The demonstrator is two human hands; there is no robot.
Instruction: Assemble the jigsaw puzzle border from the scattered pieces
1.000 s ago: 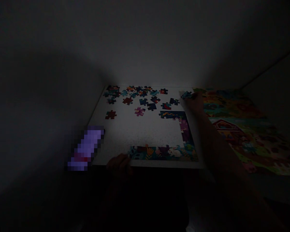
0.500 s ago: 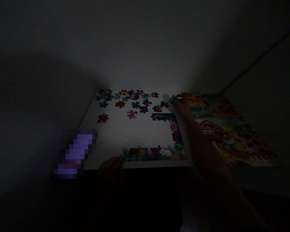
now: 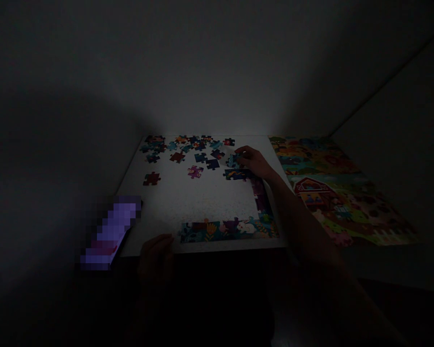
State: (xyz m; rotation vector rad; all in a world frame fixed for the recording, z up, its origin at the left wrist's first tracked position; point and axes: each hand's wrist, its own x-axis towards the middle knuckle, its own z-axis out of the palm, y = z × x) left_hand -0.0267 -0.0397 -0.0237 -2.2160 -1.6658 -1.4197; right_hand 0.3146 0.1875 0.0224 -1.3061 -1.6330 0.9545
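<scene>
My right hand [image 3: 251,161] is over the middle right of a white board [image 3: 188,207], pinching a blue jigsaw piece [image 3: 232,161] just above the top end of the assembled border. That border [image 3: 227,230] runs along the board's front and right sides in bright colours, with a white rabbit in the front strip. Several loose pieces [image 3: 184,147] lie scattered toward the far edge. A lone dark red piece [image 3: 152,179] sits apart at the left. My left hand [image 3: 155,255] rests in shadow at the board's front edge, its fingers dim.
A phone [image 3: 112,231] with a pixelated, glowing purple screen lies at the board's left front corner. To the right lies a colourful farm picture sheet [image 3: 340,193] with a red barn. Walls rise behind and to the right; the room is very dark.
My right hand has moved left and toward me with the piece, from the board's far right corner to above the border. My left hand remains at the front edge.
</scene>
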